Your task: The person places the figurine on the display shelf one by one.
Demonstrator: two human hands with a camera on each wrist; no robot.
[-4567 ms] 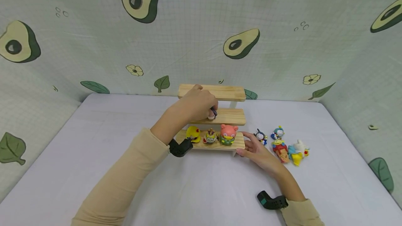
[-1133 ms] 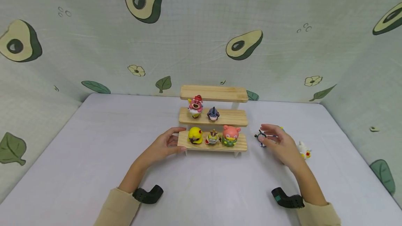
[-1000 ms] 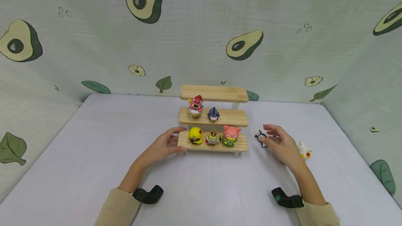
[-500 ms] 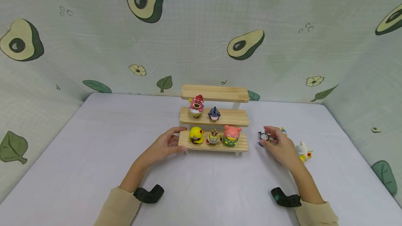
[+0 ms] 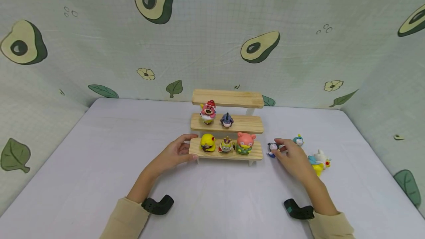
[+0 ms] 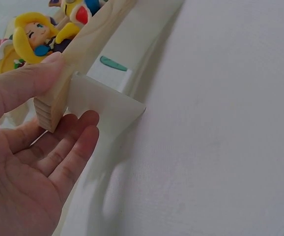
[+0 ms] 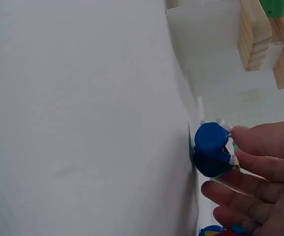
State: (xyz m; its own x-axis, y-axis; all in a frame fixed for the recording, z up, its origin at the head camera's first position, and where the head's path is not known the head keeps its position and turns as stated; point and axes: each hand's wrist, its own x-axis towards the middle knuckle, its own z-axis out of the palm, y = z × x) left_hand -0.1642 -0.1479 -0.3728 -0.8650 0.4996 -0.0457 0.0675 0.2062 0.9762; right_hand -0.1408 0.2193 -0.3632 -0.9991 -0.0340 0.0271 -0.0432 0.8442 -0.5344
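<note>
I see the right hand (image 5: 293,161) pinch the toy (image 5: 273,148) (the left hand (image 5: 172,154) grips the shelf (image 5: 246,123)), and weak pressure may drop the toy underneath.

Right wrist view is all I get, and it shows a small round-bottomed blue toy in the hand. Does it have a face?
Observer: Yes! The head view shows that the small blue toy has a white face framed in dark.

Operator: Ooh! And what's the left hand doing?

Observer: It grips the left end of the pale wooden bottom shelf.

Operator: Who's standing on the pale wooden middle shelf?

Observer: Two toys: a pink figure with a red top and, beside it, a blue-grey figure with a pale muzzle.
</note>
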